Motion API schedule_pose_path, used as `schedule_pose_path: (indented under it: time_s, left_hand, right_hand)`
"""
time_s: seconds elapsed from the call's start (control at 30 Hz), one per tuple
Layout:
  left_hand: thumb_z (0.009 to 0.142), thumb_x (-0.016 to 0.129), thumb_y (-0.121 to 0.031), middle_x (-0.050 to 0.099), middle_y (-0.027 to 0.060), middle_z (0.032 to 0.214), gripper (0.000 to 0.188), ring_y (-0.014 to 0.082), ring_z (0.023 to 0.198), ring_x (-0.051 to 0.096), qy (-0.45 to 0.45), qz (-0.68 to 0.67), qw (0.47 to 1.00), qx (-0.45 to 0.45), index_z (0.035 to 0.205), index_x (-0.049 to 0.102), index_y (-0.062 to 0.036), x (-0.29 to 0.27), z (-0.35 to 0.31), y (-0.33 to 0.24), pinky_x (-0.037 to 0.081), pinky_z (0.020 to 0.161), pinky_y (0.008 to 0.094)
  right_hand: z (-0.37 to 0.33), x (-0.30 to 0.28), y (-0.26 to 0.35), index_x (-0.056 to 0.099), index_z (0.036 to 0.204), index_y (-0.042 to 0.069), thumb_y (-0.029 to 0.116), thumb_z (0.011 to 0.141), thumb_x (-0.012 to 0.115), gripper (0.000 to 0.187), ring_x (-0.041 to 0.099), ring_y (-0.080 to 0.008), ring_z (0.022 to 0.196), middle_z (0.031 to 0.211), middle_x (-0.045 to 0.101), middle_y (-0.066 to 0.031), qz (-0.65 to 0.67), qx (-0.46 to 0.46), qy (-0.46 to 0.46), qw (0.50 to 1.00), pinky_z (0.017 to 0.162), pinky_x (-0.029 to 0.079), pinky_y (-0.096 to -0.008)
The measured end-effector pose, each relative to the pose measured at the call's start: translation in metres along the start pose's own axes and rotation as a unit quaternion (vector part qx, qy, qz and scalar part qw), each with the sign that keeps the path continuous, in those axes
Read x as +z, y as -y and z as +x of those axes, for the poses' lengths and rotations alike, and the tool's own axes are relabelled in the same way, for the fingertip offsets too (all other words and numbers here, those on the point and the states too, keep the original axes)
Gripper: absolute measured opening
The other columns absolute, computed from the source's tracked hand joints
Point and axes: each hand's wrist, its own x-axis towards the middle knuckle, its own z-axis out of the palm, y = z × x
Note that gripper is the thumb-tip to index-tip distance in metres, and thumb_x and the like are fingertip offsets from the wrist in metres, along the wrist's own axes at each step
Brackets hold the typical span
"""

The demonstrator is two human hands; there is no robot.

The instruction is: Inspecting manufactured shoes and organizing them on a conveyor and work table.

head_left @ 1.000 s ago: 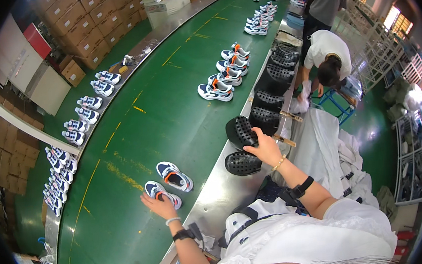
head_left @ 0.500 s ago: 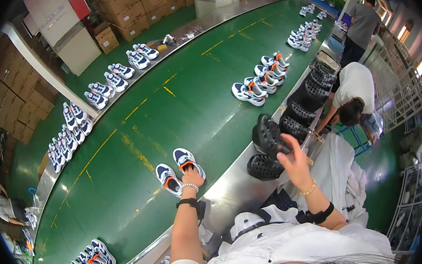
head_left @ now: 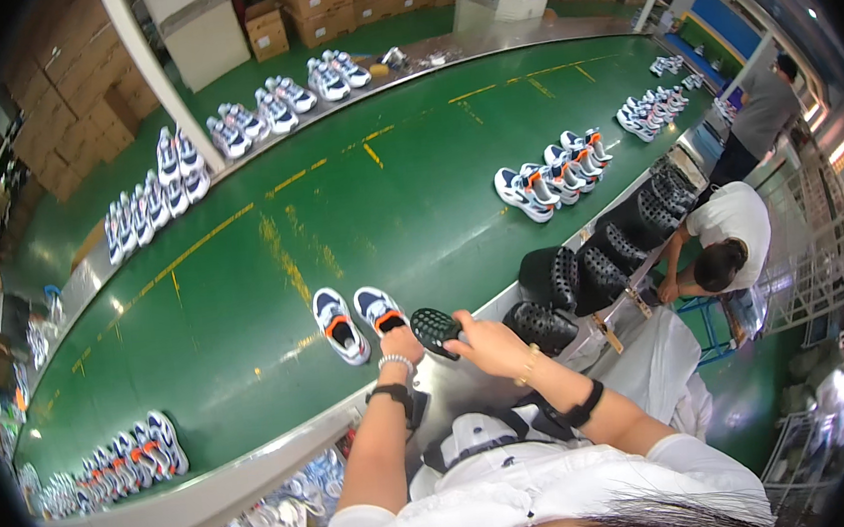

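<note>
Two white and navy sneakers with orange linings stand on the green conveyor belt (head_left: pixel 225 311) in front of me. My left hand (head_left: pixel 401 346) is closed at the opening of the right sneaker (head_left: pixel 378 307), its fingertips hidden inside. Just left of it stands the other sneaker (head_left: pixel 341 326), untouched. Close beside my left hand, my right hand (head_left: pixel 489 344) grips a black perforated shoe form (head_left: pixel 436 330), thumb on top. More such black forms (head_left: pixel 540 325) stand along the belt's right edge, beyond my right hand.
Sneaker rows stand farther up the belt (head_left: pixel 548 184), at its lower left (head_left: pixel 133 459) and on the far ledge (head_left: pixel 273 111). A person in white (head_left: pixel 730 231) bends beside the black forms; another in grey (head_left: pixel 765 113) stands beyond. Cardboard boxes (head_left: pixel 359 3) are stacked behind.
My right hand has come left from the black forms, now holding one beside the right sneaker. My left hand stays at that sneaker. The whole view has shifted.
</note>
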Motion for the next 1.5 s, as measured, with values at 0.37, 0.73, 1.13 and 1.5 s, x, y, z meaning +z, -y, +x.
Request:
schedule_pose_path:
  time_s: [0.37, 0.73, 1.13, 1.5]
  left_hand:
    - [0.073, 0.068, -0.015, 0.047, 0.0162, 0.123, 0.050, 0.0355, 0.116, 0.044, -0.174, -0.223, 0.959, 0.006, 0.119, 0.052, -0.0064, 0.037, -0.086, 0.018, 0.045, 0.090, 0.0433]
    - [0.072, 0.064, -0.012, 0.044, 0.0173, 0.132, 0.052, 0.0363, 0.117, 0.045, -0.120, -0.229, 0.966, 0.029, 0.121, 0.051, -0.0049, 0.039, -0.074, 0.050, 0.041, 0.097, 0.0411]
    - [0.072, 0.064, -0.009, 0.044, 0.0189, 0.135, 0.060, 0.0370, 0.117, 0.047, -0.118, -0.273, 0.953, 0.064, 0.129, 0.045, -0.0055, 0.052, -0.080, 0.070, 0.039, 0.099, 0.0401]
    - [0.069, 0.063, -0.007, 0.057, 0.0206, 0.101, 0.035, 0.0385, 0.101, 0.052, -0.146, -0.264, 0.953, 0.026, 0.102, 0.052, -0.0013, 0.054, -0.075, 0.076, 0.042, 0.087, 0.0441]
  right_hand:
    - [0.077, 0.084, -0.004, 0.051, 0.097, -0.006, 0.040, 0.085, 0.059, 0.048, 0.064, -0.0377, 0.077, 0.078, 0.064, -0.0229, -0.143, -0.060, 0.049, 0.987, 0.069, 0.051, -0.0447]
    - [0.127, 0.125, 0.021, 0.069, 0.088, 0.005, 0.044, 0.064, 0.074, 0.046, 0.067, -0.0287, 0.084, 0.089, 0.068, -0.0140, -0.220, 0.033, 0.071, 0.972, 0.074, 0.054, -0.0360]
    - [0.132, 0.200, -0.006, 0.067, 0.076, 0.006, 0.013, 0.080, 0.054, 0.015, 0.067, -0.0286, 0.075, 0.079, 0.067, -0.0137, -0.191, 0.012, -0.103, 0.976, 0.064, 0.054, -0.0375]
    - [0.172, 0.237, -0.021, 0.068, 0.080, 0.008, 0.019, 0.083, 0.054, 0.018, 0.067, -0.0281, 0.077, 0.083, 0.067, -0.0138, -0.209, 0.070, -0.102, 0.970, 0.065, 0.054, -0.0379]
